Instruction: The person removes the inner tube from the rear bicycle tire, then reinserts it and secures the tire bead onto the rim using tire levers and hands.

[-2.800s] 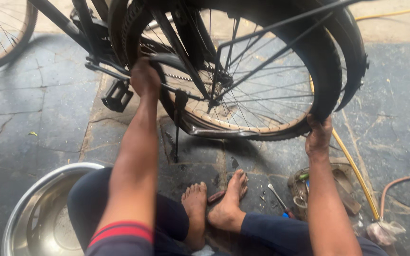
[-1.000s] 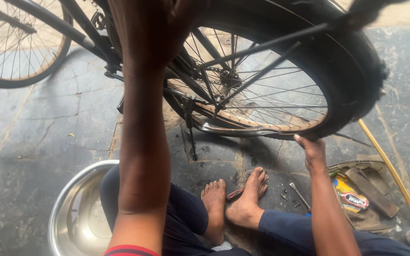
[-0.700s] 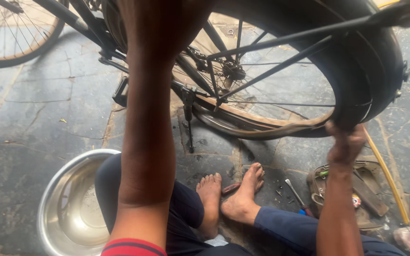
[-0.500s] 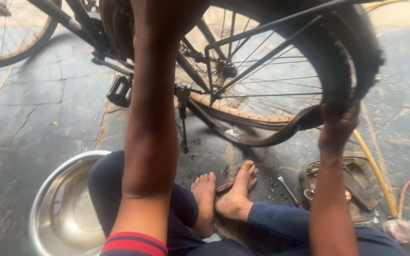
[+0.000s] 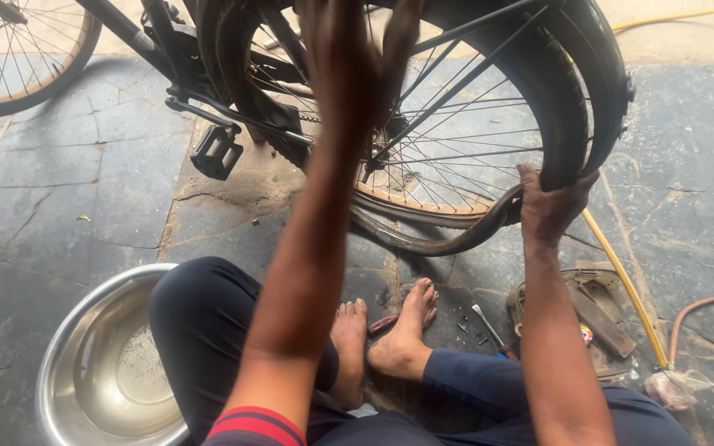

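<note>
Right hand fingers clenched on tyre, left hand raised at wheel, blurred, grip unclear, steel bowl by knee.

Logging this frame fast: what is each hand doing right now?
Left hand: raised against the rear wheel, blurred; grip cannot be told.
Right hand: closed on the black tyre at its lower edge.
</note>
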